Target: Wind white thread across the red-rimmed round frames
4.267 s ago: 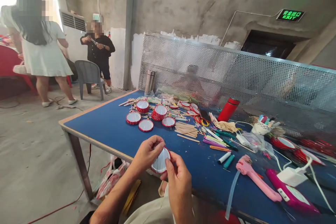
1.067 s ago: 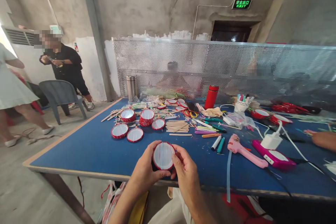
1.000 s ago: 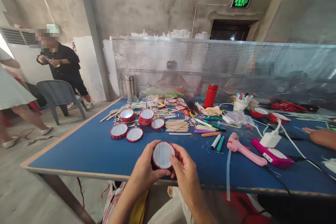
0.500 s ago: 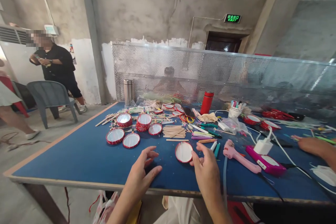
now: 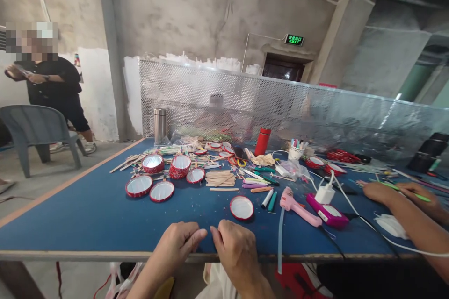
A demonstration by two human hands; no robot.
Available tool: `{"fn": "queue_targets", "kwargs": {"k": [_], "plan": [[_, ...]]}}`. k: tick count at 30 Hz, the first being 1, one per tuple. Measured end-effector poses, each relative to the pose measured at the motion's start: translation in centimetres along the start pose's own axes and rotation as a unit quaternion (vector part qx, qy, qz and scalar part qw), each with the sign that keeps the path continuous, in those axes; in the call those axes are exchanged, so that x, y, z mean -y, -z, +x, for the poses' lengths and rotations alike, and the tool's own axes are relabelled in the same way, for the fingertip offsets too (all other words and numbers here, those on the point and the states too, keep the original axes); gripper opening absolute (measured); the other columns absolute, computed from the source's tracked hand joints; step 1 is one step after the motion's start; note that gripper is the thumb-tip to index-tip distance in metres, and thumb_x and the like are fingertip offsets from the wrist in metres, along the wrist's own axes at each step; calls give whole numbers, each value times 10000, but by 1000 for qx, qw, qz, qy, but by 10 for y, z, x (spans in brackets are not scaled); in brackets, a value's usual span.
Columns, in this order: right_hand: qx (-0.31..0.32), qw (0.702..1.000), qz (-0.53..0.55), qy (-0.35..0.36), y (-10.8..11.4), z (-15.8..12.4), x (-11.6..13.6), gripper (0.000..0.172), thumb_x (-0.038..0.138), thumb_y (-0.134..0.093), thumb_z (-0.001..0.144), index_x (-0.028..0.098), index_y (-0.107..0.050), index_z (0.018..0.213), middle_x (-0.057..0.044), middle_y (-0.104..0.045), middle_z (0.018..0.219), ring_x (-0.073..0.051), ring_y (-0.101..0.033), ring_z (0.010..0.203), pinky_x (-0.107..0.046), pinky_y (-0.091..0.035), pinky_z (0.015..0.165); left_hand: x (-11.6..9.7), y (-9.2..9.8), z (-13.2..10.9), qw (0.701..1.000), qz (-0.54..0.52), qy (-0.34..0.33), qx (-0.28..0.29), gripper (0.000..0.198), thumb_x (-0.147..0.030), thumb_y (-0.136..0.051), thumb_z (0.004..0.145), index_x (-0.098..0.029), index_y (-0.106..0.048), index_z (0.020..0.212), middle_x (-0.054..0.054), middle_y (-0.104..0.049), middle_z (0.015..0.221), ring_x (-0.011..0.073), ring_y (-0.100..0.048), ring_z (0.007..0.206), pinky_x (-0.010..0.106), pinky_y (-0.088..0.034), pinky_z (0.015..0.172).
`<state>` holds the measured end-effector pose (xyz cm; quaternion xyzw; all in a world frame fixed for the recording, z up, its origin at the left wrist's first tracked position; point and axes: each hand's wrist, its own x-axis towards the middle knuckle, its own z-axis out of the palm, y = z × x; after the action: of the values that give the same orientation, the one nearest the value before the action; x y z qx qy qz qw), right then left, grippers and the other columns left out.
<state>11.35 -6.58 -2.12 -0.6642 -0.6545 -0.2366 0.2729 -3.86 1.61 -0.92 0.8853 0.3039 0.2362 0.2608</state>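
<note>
Grip gone from left hand (image 5: 184, 238) and right hand (image 5: 235, 246); red-rimmed disc (image 5: 242, 208) down

Both hands are at the near edge of the blue table (image 5: 105, 224), fingers loosely curled, nothing visible in them, thumbs apart. The disc lies flat just beyond the right hand, not touching it; a second ago both hands held it, and half a second ago the right fingers were at its rim. Rightward lie a white marker (image 5: 267, 199), a pink glue gun (image 5: 301, 212) and a magenta power block (image 5: 327, 212), its label unreadable. On the wall, a green sign (image 5: 294, 40) reads "EXIT".
</note>
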Motion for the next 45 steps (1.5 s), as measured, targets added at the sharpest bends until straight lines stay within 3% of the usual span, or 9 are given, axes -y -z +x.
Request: {"fn": "queue_targets", "kwargs": {"k": [5,9,14,26,31,33,37,41,45], "plan": [[47,994,-65,-77,26,23,-20,118,294,-588,842,186,-606,796,-73,-652,867,-220,-620,798,-303,-414,688,0,-4,0,999,51,-5,-6,473,-455,-348,900,-189,-361,510,-45,-395,494,110,-366,498,230,-239,519],[187,972,-96,-106,40,51,-46,433,339,-644,786,145,-564,1164,-205,-527,1275,-341,-541,1110,-413,-427,829,-1,-4,0,999,49,-12,-13,471,-430,-354,908,-188,-380,505,-37,-425,497,113,-382,499,230,-240,522],[336,939,-26,-62,33,72,-64,490,260,-663,735,139,-558,1198,-170,-624,1137,-300,-575,1082,-362,-439,835,-3,-2,0,999,31,-23,-30,455,-398,-412,906,-186,-432,504,-35,-465,491,111,-395,496,233,-235,517],[353,922,94,127,7,153,-2,645,360,-728,653,142,-507,1218,-132,-568,1204,-259,-516,1127,-324,-400,923,-4,-5,-3,999,31,-24,-18,440,-362,-433,921,-170,-424,526,-55,-475,501,84,-367,502,217,-301,606],[189,976,100,45,1,174,4,413,269,-560,825,151,-491,1215,-111,-560,1201,-208,-540,1087,-295,-404,887,-3,-5,-1,996,75,-35,-30,455,-381,-424,926,-177,-462,521,-24,-561,511,100,-465,507,219,-314,544],[191,979,75,13,12,166,-8,339,232,-511,849,163,-514,1180,-99,-587,1155,-204,-572,1031,-295,-419,835,-3,-5,-1,995,86,-45,-32,458,-388,-418,929,-179,-486,527,-14,-590,521,107,-499,507,219,-332,534],[349,936,23,42,50,135,-38,248,287,-553,819,203,-591,1049,-75,-649,1057,-238,-612,968,-318,-433,773,0,-2,0,995,65,-75,-29,399,-355,-422,931,-194,-583,604,1,-646,596,127,-583,589,211,-404,577],[502,859,-90,41,82,130,-61,316,432,-646,759,234,-641,1006,-79,-675,1046,-299,-625,965,-357,-451,740,8,2,7,992,13,-124,-19,217,-327,-490,901,-287,-656,1035,15,-718,986,161,-637,903,224,-464,788],[519,835,-181,1,81,174,-98,278,360,-661,768,188,-669,987,-109,-691,971,-277,-640,921,-344,-464,735,13,-2,23,997,-11,-69,22,273,-325,-443,918,-263,-691,823,-4,-729,831,141,-644,789,202,-476,727]]}}
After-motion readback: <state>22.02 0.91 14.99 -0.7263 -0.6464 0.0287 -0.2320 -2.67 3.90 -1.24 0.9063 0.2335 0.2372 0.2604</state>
